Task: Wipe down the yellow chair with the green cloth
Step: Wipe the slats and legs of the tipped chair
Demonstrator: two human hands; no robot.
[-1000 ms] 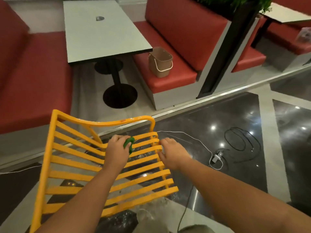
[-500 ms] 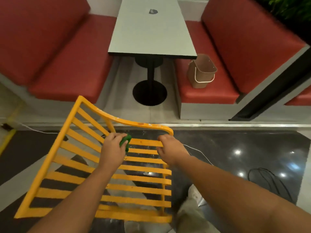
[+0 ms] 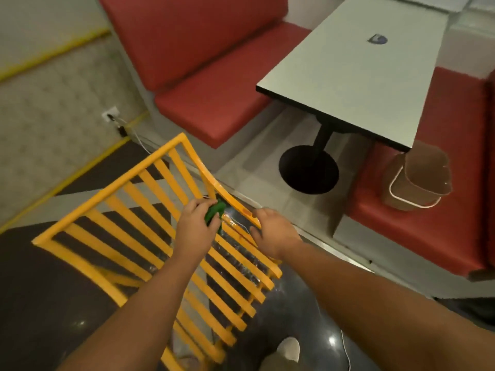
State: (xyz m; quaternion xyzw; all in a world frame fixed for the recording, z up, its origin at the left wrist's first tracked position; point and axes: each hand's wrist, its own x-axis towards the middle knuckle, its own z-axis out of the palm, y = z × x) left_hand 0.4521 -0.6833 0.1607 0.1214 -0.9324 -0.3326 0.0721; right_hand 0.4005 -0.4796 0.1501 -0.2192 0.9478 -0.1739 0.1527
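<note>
The chair (image 3: 150,236) has swung round, its top rail now pointing toward the bench; the left hand (image 3: 197,227) has carried the cloth (image 3: 213,212) up against that rail, beside the right hand (image 3: 276,236).

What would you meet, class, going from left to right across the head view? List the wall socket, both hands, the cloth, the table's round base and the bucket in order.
wall socket → left hand → green cloth → right hand → table base → bucket

Dim warm indoor light; glare spots on glossy floor (image 3: 308,311); motion blur, edges warped.
</note>
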